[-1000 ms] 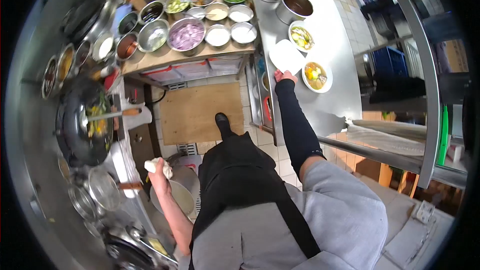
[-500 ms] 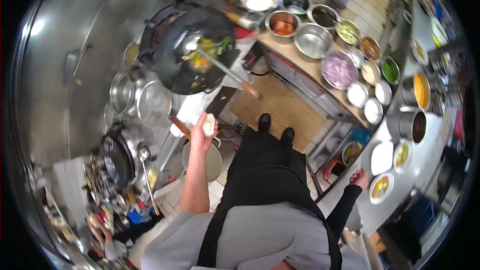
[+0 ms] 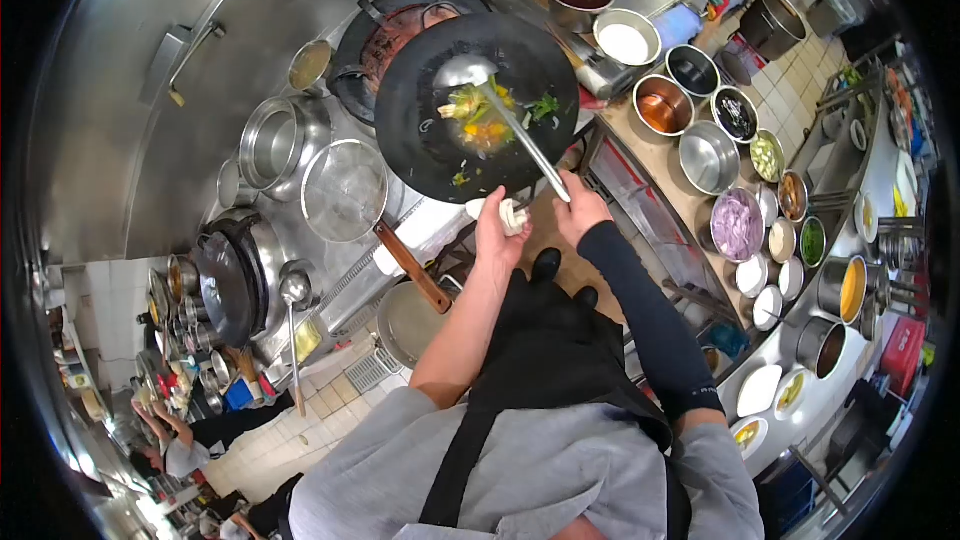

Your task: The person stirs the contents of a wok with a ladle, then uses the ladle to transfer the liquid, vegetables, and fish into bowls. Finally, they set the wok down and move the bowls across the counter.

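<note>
My left hand (image 3: 500,230) is closed on a folded white cloth (image 3: 514,217) at the near rim of a black wok (image 3: 410,130). Fingers wrapped round its handle, my right hand (image 3: 583,208) holds a metal ladle (image 3: 530,148). The ladle's bowl rests inside the wok, beside yellow and orange food (image 3: 483,120) with some green pieces. Whether the cloth covers a wok handle is hidden by my fingers.
An empty burner ring (image 3: 385,50) sits behind the wok. To the left are a strainer (image 3: 345,190) and a second wok (image 3: 226,285). Ingredient bowls, one with chopped purple onion (image 3: 737,225), line the right counter (image 3: 640,145). Another person (image 3: 185,455) is at lower left.
My right hand has come from the right counter to the ladle, taking its handle. The wok appears further right, and the ladle stands at a steeper angle. My left hand still holds the cloth.
</note>
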Motion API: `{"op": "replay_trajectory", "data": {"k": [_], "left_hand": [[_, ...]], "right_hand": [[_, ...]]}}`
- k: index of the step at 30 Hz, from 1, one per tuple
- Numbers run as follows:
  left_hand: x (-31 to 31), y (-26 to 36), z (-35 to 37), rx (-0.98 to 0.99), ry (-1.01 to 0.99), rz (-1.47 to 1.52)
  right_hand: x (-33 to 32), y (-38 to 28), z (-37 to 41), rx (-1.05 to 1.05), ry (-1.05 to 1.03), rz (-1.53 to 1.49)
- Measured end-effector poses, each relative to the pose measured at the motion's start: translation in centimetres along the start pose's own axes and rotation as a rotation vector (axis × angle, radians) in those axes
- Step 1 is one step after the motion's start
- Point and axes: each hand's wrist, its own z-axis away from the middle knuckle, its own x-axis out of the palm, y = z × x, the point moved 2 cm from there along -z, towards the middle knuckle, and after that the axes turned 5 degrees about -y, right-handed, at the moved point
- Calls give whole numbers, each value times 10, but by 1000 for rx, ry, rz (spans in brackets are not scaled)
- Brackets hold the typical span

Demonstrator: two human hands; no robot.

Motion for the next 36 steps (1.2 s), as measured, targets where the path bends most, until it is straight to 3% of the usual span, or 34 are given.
{"op": "replay_trajectory", "data": {"k": [4,8,12,16,20,23,27,30,36], "left_hand": [[-11,-4,-13,-2,31,-19],[-19,-3,-16,-20,10,-39],[2,4,4,22,81,57],[-12,2,-9,11,44,8],[-29,13,-12,107,79,-8],[-53,36,-9,167,-92,-66],[-70,51,37,155,-114,-183],[-68,44,89,148,-95,-273],[-90,-7,155,-11,-135,-398]], "right_hand": [[-34,-37,28,-10,16,-167],[-88,-47,72,-39,-89,133],[-69,-42,51,-5,-134,270],[-4,-46,36,-97,255,-51],[-10,-57,38,65,240,-262],[-37,-43,51,153,153,-252],[-54,-11,114,-28,247,-115],[-90,-23,182,151,79,-47],[-83,-6,308,126,96,90]]}}
